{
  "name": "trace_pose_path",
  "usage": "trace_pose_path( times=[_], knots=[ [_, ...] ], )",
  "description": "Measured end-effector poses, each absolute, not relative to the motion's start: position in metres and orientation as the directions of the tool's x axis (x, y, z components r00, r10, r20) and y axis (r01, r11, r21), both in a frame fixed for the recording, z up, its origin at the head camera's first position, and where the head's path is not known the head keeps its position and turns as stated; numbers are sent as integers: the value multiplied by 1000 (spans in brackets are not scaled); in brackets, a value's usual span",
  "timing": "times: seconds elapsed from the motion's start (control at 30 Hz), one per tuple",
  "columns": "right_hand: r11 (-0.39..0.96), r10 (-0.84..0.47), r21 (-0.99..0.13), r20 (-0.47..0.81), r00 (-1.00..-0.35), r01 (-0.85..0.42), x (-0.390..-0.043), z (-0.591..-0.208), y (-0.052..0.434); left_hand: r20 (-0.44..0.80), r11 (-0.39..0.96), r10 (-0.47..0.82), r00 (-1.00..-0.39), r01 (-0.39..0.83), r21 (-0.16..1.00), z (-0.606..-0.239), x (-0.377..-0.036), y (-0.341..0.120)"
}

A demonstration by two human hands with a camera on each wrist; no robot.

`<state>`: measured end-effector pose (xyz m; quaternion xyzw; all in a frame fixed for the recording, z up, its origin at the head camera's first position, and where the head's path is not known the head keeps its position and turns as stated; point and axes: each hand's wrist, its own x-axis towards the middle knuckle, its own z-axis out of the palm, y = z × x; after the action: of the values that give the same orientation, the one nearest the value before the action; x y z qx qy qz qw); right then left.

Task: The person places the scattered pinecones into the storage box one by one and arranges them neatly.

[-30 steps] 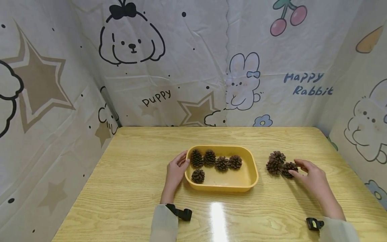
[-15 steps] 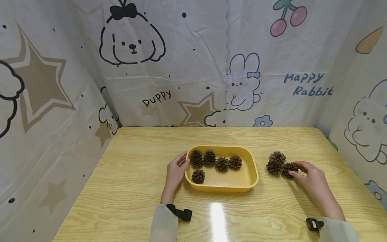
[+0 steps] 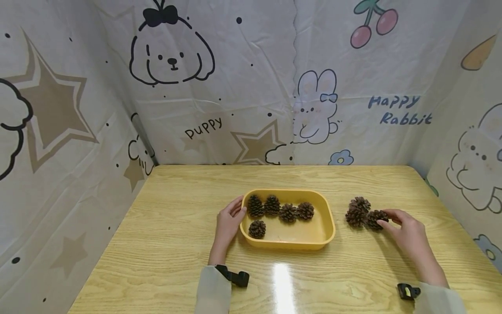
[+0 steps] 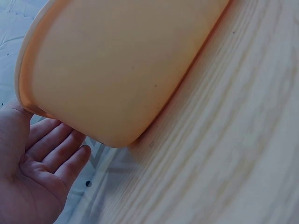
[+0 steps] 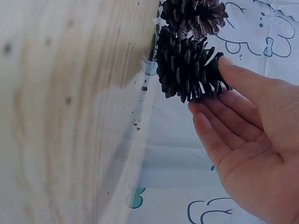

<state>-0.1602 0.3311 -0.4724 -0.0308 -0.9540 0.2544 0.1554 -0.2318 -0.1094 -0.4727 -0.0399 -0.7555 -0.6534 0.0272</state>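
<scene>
A yellow plastic tray (image 3: 288, 245) holds several brown pine cones (image 3: 288, 212), most in a row along its far side. My left hand (image 3: 228, 221) grips the tray's left end, thumb at the rim and fingers against the outer wall; in the left wrist view the hand (image 4: 42, 163) lies against the tray (image 4: 121, 70). To the right of the tray, my right hand (image 3: 405, 229) pinches a pine cone (image 3: 377, 219) between thumb and fingers. The right wrist view shows this hand (image 5: 257, 135) at the scaly cone (image 5: 187, 70). Fingertips behind the cone are partly hidden.
Two more pine cones (image 3: 356, 216) sit close against the left side of the pinched one. Everything rests on a light wood-grain table (image 3: 164, 244). Printed cloth (image 3: 219, 100) hangs behind the table and along both sides.
My right hand and the pinched pine cone have shifted very slightly to the right. The left hand and the tray stay where they were.
</scene>
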Motion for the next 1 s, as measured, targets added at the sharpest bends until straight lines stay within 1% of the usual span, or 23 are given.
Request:
trace_pose_path(
  times=[0.37, 0.63, 0.87, 1.0],
  knots=[
    [867, 177, -497, 371, -912, -34, -158, -468, 328, 103, 149, 34, -994, 107, 983, -471, -231, -109],
    [856, 229, -518, 389, -892, -6, -157, -466, 326, 103, 161, 31, -994, 107, 981, -473, -233, -109],
    [841, 263, -541, 410, -873, 0, -156, -464, 323, 102, 144, 9, -995, 102, 984, -503, -249, -110],
    [836, 270, -549, 407, -872, 2, -156, -462, 321, 100, 131, 3, -995, 99, 986, -509, -251, -110]
  ],
)
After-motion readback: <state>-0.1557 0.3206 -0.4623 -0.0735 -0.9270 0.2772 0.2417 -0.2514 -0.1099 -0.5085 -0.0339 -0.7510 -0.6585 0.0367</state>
